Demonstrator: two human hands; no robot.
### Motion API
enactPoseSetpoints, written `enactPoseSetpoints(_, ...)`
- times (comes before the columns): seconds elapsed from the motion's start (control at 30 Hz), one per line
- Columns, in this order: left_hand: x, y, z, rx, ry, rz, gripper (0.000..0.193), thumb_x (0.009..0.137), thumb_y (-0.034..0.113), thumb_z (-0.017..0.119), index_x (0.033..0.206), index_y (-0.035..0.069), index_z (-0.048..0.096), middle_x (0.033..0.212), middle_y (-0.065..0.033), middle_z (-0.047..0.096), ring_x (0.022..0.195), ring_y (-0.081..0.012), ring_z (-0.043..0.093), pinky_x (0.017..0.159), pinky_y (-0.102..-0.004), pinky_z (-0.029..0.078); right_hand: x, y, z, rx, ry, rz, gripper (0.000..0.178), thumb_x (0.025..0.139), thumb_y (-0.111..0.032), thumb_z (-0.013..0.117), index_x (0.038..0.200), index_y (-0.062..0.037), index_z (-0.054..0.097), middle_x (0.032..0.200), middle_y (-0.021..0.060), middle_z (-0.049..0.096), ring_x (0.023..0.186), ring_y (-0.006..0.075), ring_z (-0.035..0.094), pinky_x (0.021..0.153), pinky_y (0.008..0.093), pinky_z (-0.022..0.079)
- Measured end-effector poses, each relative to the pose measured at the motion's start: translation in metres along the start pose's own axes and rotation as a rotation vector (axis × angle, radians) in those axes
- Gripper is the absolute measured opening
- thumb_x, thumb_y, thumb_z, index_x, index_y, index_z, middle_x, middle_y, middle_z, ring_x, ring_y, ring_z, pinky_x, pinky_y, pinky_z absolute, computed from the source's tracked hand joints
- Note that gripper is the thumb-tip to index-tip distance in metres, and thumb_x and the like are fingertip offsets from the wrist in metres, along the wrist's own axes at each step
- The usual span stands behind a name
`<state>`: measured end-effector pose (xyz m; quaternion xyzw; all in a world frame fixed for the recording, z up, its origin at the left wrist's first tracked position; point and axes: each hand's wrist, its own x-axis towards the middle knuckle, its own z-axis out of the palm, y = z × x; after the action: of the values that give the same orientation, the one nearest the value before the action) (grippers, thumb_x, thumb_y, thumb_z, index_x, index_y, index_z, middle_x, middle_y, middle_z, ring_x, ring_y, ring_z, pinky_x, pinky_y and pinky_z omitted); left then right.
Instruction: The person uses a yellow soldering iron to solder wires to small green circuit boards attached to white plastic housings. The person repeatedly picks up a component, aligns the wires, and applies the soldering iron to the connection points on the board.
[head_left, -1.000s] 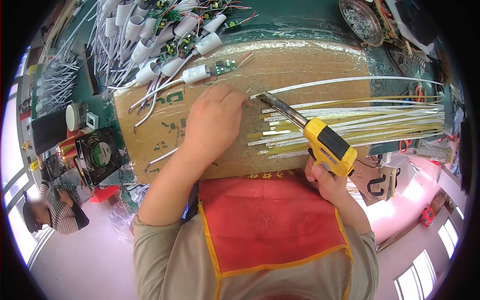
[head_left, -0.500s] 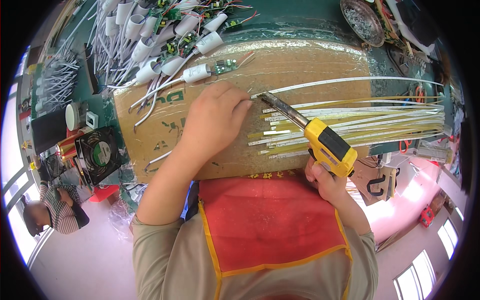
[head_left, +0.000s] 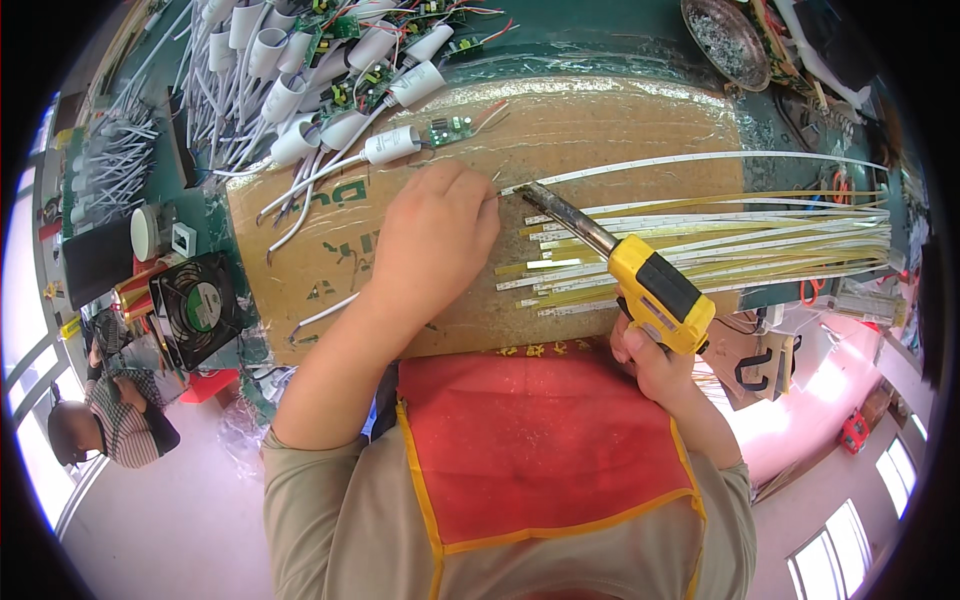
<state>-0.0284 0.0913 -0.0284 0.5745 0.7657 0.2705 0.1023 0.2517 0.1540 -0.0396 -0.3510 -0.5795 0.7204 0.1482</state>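
My right hand [head_left: 655, 360] is wrapped round the grip of a yellow and black soldering gun [head_left: 655, 285]. The gun's dark, crusted tip rests at the left end of a thin white LED strip [head_left: 690, 162]. Beside that end, my left hand [head_left: 440, 230] is closed in a pinch, with something thin at its fingertips that I cannot make out. Below the gun lies a bundle of white and yellow LED strips [head_left: 800, 228], side by side. Just beyond my left hand is a white cylindrical housing [head_left: 392, 145] with a cable and a small green circuit board [head_left: 450, 131].
A cardboard sheet [head_left: 620, 120] covers the work surface. Many white housings with cables [head_left: 285, 100] are heaped at the far left. A black fan [head_left: 195, 310] stands left, a round metal dish [head_left: 725, 45] far right. Another person [head_left: 120, 420] sits at the left.
My left hand has shifted slightly, its fingers turning a little away from the strip's end. The soldering gun and my right hand stay in place.
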Motion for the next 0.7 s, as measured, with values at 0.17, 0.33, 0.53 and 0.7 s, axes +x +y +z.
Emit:
enactPoseSetpoints(0.17, -0.0001, -0.0006, 0.0021, 0.014, 0.011, 0.019, 0.005, 0.077, 0.006, 0.066, 0.081, 0.004, 0.062, 0.084, -0.0106, 0.062, 0.079, -0.0315, 0.061, 0.071, -0.0404, 0.050, -0.0023, -0.0019, -0.0014, 0.074, 0.021, 0.043, 0.017, 0.087, -0.013, 0.068, 0.098, -0.0030, 0.059, 0.081, 0.0012, 0.058, 0.072, 0.0115, 0.054, 0.063, 0.0268, 0.044)
enactPoseSetpoints(0.33, -0.0004, -0.0012, 0.0016, -0.036, -0.015, 0.013, 0.005, 0.079, 0.006, 0.062, 0.082, 0.002, 0.062, 0.084, -0.0141, 0.059, 0.083, -0.0336, 0.059, 0.075, -0.0430, 0.048, -0.0019, 0.0031, -0.0022, 0.014, -0.028, 0.004, 0.039, 0.088, -0.019, 0.065, 0.118, 0.0011, 0.051, 0.076, 0.0041, 0.054, 0.063, 0.0122, 0.049, 0.057, 0.0270, 0.042)
enactPoseSetpoints(0.53, -0.0006, -0.0017, 0.0023, -0.041, -0.009, 0.018, 0.005, 0.079, 0.006, 0.061, 0.082, 0.002, 0.062, 0.084, -0.0137, 0.059, 0.083, -0.0330, 0.059, 0.076, -0.0427, 0.048, -0.0009, 0.0057, -0.0005, -0.044, -0.024, -0.042, 0.047, 0.089, -0.023, 0.065, 0.124, 0.0031, 0.047, 0.073, 0.0059, 0.052, 0.057, 0.0125, 0.047, 0.052, 0.0269, 0.040)
enactPoseSetpoints(0.7, 0.0003, -0.0022, 0.0026, -0.009, -0.004, 0.027, 0.005, 0.077, 0.005, 0.064, 0.081, 0.003, 0.062, 0.083, -0.0114, 0.060, 0.080, -0.0316, 0.060, 0.072, -0.0411, 0.049, 0.0001, 0.0041, -0.0004, -0.047, -0.030, -0.039, 0.042, 0.089, -0.022, 0.064, 0.119, 0.0024, 0.049, 0.074, 0.0059, 0.052, 0.057, 0.0126, 0.047, 0.053, 0.0270, 0.041)
